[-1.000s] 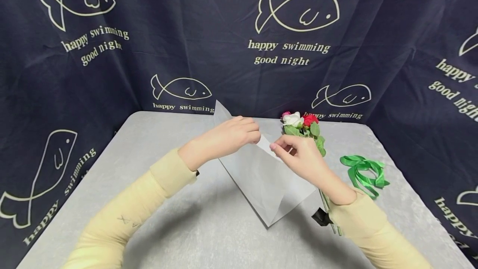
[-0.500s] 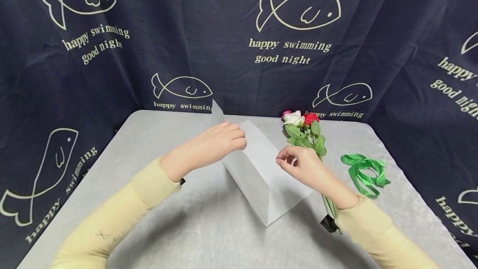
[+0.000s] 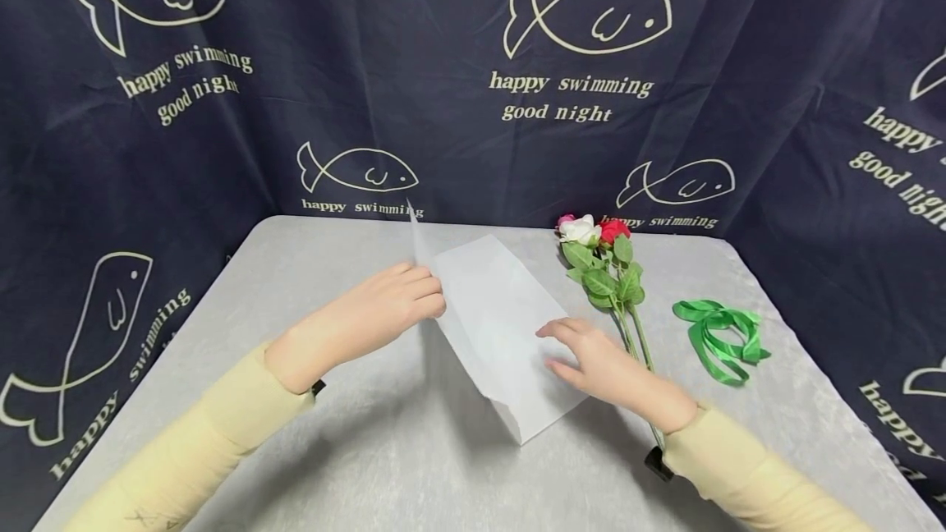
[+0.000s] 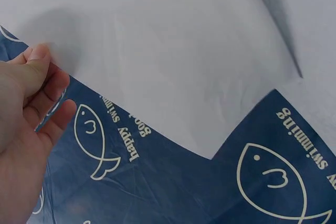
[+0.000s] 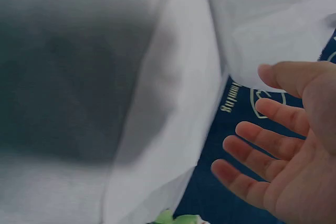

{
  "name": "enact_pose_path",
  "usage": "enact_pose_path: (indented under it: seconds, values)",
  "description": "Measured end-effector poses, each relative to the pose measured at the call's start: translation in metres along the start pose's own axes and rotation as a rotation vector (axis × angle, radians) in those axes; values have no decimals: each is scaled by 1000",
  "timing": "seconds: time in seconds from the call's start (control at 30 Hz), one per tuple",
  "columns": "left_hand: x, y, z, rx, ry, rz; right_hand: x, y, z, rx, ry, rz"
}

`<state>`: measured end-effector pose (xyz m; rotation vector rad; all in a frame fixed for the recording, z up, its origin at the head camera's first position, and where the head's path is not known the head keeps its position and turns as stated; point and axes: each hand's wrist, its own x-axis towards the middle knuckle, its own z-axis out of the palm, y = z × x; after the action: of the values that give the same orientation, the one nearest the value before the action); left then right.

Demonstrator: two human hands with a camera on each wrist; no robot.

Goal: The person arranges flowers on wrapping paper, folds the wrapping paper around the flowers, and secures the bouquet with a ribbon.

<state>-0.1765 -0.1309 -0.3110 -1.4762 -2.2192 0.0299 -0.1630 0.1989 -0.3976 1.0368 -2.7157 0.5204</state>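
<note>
A sheet of white wrapping paper lies partly folded on the table, its left flap raised. My left hand holds that flap. In the left wrist view, the thumb and fingers of the left hand pinch the edge of the paper. Over the right part of the sheet hovers my right hand, fingers spread and holding nothing. The right wrist view shows the right hand with its fingers loosely extended, apart from the paper.
Right of the paper lie artificial roses with a white bloom, a red bloom, a small pink one and green stems. A loosely coiled green ribbon is farther right. A dark fish-print curtain hangs behind the grey-covered table.
The left hand has moved left and toward the person, pulling the paper's flap back and uncovering the inner face. The right hand has shifted slightly nearer the person, and its fingers have opened.
</note>
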Motion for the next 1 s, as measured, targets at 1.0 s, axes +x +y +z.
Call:
enact_pose_path:
  seconds: [1.0]
  values:
    - [-62,19,11,-159,-353,-166,-22,12,18,-7,-296,23]
